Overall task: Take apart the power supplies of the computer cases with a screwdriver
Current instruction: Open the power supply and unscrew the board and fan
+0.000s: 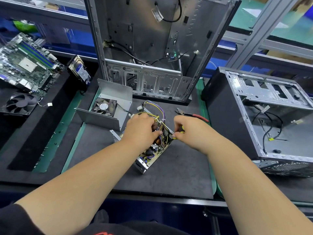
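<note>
An opened power supply is seen lying on a dark mat at the middle of a workbench, its circuit board and a bundle of yellow and purple wires exposed. The left hand is curled over the top of the unit, holding it steady among the wires. The right hand is closed around a yellow-and-black screwdriver, whose tip is hidden at the unit's near metal edge. The removed cover with its fan is set just behind and to the left; red-handled cutters are left just behind the right hand. Two stripped cases are placed behind and to the right. A slip seems possible: if the unit is not held firmly, the tip could be driven off the screw into the wires or the left fingers, and a loosened screw could be lost among the components.
</note>
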The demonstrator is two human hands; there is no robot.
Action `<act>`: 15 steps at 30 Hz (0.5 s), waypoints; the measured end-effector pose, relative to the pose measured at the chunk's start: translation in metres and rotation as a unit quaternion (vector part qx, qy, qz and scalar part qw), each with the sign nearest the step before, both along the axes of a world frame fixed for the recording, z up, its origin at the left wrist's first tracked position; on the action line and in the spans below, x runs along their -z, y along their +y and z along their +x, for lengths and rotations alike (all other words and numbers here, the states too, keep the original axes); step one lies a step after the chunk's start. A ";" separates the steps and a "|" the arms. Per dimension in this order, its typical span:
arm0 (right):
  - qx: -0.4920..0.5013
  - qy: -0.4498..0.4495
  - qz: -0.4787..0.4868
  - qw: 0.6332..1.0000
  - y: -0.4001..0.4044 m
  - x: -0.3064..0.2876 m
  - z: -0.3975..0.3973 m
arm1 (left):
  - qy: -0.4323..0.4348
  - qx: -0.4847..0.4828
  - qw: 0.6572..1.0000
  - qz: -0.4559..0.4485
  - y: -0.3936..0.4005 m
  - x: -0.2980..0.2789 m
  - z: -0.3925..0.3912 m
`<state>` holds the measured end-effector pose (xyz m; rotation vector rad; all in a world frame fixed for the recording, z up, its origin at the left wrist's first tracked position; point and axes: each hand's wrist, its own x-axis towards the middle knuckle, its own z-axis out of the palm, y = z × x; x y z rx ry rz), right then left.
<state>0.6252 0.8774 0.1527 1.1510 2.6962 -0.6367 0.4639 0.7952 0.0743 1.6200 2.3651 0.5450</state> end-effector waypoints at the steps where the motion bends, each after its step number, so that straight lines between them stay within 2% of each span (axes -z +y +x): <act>1: -0.011 0.000 -0.001 1.000 0.000 0.000 0.000 | -0.001 0.000 1.000 -0.001 0.000 0.000 0.000; 6: -0.099 -0.044 0.005 0.994 -0.001 -0.010 -0.006 | -0.016 -0.007 1.000 -0.008 -0.003 0.000 -0.001; 8: -0.104 -0.056 0.025 0.993 -0.005 -0.011 -0.009 | -0.016 -0.007 1.000 -0.010 -0.004 0.001 0.000; 12: -0.029 -0.074 0.160 0.984 -0.016 -0.005 -0.012 | -0.017 -0.001 1.000 -0.005 -0.003 -0.002 0.002; 13: -0.004 -0.070 0.178 0.982 -0.017 -0.003 -0.012 | -0.018 -0.001 1.000 -0.003 -0.003 -0.003 0.002; 15: 0.039 -0.036 0.156 0.986 -0.019 0.001 -0.010 | -0.021 -0.003 1.000 0.000 -0.004 -0.003 0.002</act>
